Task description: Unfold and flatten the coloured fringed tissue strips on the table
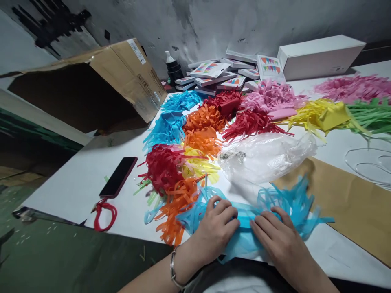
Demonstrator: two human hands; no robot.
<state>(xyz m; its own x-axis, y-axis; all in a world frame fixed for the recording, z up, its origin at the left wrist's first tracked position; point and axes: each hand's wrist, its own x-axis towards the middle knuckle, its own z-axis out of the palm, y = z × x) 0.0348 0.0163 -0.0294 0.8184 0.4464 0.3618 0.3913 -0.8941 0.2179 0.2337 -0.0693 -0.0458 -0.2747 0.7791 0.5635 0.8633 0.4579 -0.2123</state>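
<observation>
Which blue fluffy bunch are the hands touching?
The front bunch, under the left hand and right hand; the other blue bunches lie farther back, by the cardboard box.

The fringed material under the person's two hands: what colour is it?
The fringed material is light blue, seen best in the head view.

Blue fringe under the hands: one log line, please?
left hand: on blue fringe; right hand: on blue fringe; orange fringe: beside blue fringe
</observation>
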